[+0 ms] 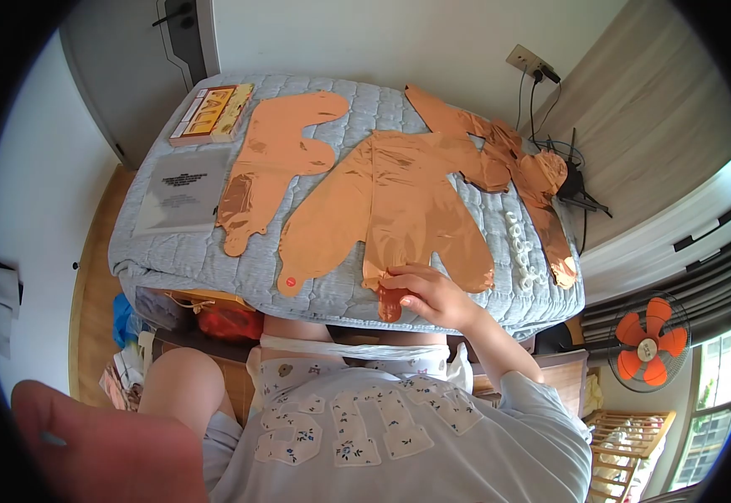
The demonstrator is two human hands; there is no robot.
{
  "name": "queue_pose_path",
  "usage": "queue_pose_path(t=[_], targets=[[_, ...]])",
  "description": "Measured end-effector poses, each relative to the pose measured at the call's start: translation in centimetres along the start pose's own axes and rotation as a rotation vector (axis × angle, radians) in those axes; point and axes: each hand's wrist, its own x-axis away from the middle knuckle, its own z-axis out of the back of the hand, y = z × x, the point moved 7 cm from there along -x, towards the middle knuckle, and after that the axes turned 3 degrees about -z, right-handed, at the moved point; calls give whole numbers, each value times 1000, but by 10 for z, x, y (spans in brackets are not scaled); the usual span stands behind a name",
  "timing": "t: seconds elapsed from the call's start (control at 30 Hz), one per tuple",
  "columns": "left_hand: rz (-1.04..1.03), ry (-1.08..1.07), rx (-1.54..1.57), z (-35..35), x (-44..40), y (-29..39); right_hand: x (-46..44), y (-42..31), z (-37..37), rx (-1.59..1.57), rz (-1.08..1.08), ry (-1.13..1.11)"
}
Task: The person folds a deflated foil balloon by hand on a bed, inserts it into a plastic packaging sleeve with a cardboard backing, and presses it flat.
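Observation:
A flat copper-coloured foil balloon [399,193] with spreading lobes lies on the bed's near half. My right hand [432,295] is at its narrow tail end, fingers curled over the foil and thumb just below. To the left lies an F-shaped foil balloon [277,138], also flat. Another crumpled copper foil balloon [520,163] stretches along the right side. Very close to the camera, my left hand [122,453] is raised at the lower left. It is blurred and partly cut off, so its grip is unclear.
On the quilted bed [147,260] are a balloon box [212,115], a grey plastic bag [183,191] and a curled white ribbon [519,251]. Black cables [579,180] hang beside the right wall. An orange-bladed fan [648,348] and a wooden rack [629,432] stand at right.

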Motion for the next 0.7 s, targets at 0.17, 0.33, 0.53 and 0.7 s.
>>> queue_pose_path(t=[0.17, 0.33, 0.53, 0.7], targets=[[-1, 8, 30, -1, -1, -2, -2, -2, -1, 5, -14, 14], [-5, 21, 64, -5, 1, -5, 0, 1, 0, -3, -58, 3], [-48, 57, 149, -13, 10, -15, 7, 3, -1, 14, -79, 54], [75, -1, -34, -21, 60, -77, 42, -4, 22, 9, -21, 245]])
